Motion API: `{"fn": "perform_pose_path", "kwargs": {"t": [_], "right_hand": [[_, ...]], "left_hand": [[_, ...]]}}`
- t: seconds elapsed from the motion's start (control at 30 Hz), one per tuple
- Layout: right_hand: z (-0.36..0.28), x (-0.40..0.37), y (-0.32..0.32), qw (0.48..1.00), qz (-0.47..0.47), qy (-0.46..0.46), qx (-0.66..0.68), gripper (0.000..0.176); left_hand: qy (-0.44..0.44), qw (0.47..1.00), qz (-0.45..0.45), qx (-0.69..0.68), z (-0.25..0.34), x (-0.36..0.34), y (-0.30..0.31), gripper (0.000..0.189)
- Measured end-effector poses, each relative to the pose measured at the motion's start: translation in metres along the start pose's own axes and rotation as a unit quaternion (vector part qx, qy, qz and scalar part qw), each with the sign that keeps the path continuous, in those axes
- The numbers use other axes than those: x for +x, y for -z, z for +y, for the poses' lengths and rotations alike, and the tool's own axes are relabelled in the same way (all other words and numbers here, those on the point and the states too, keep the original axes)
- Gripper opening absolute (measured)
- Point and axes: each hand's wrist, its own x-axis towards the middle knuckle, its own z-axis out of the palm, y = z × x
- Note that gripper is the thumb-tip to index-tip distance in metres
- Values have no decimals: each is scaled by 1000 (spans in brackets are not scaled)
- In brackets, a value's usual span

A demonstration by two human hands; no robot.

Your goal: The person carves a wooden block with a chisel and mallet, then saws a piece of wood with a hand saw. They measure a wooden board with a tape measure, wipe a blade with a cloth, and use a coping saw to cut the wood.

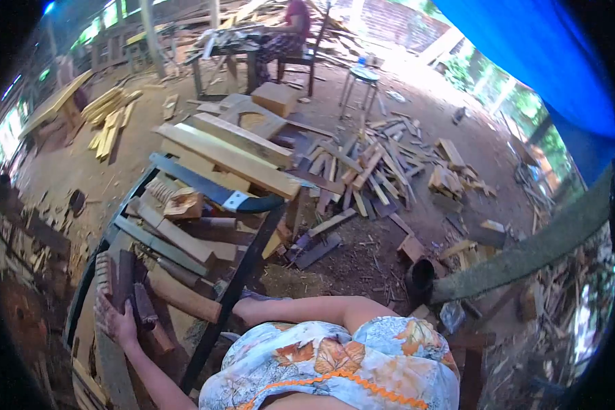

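Observation:
My left hand (120,322) reaches in at the lower left, its thumb and fingers around the lower end of a dark wooden block (125,277). Right beside that block, at my fingers, is a pale piece of wood with a row of notches (104,273). To the right lie a brown wooden piece (145,307) and a rounded wooden mallet-like piece (184,292). Further up, a handsaw (198,184) with a dark handle rests across the wood. My right hand is out of view.
A dark-framed bench (242,273) carries tools and long planks (225,160). Beyond it, offcuts (369,164) are heaped on the dirt floor. A person (295,31) sits at a far table near a stool (362,74). A blue tarp (533,61) hangs at upper right.

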Motion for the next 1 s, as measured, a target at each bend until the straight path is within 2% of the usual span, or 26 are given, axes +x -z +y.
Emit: {"fn": "perform_pose_path", "kwargs": {"t": [0.07, 0.1, 0.17, 0.23, 0.33, 0.43, 0.6, 0.73, 0.8, 0.83, 0.9, 0.93, 0.97, 1.0], "right_hand": [[-18, -10, 18, 999, -29, 5, -32, 19], [-19, -10, 17, 998, -10, 32, -49, 21], [-20, -11, 16, 998, -28, 19, -44, 23], [-22, -9, 19, 998, -51, 11, -39, 25], [-22, -10, 21, 998, -54, 2, -24, 26], [-22, -11, 22, 999, -20, 32, 12, 25], [-25, -11, 22, 998, -43, -29, -26, 28], [-22, -4, 18, 995, -78, -41, -37, 29], [-15, -5, 13, 998, -38, -2, -46, 17], [-14, -5, 12, 998, -45, 6, -48, 17], [-13, -1, 11, 994, -85, -51, -42, 31], [-15, -2, 10, 993, -100, -36, -45, 31], [-15, -4, 12, 996, -79, -32, -28, 32], [-15, -6, 13, 998, -61, -27, -12, 32]], "left_hand": [[-10, 1000, 24, -3, 6, 3, -1, 83], [0, 1000, 4, -7, 10, 1, 10, 83], [16, 1000, -16, -7, 7, 0, 9, 82], [-13, 1000, 21, 5, -1, 3, -3, 83], [-13, 1000, 10, -6, 1, 0, 3, 83], [6, 1000, -2, 2, 6, -1, 7, 82], [0, 1000, 11, -10, 5, -1, 6, 84], [-11, 1000, 24, -15, 7, -2, 11, 86], [-3, 999, 36, -16, 7, -2, 8, 86], [-2, 1000, 24, -21, 7, -1, 9, 86], [7, 999, -6, -35, 7, 0, 13, 85], [26, 999, -9, -27, 3, 3, 15, 85], [-4, 979, 22, -204, -2, 6, 16, 82], [-33, 925, 60, -373, -13, 2, 17, 78]]}}
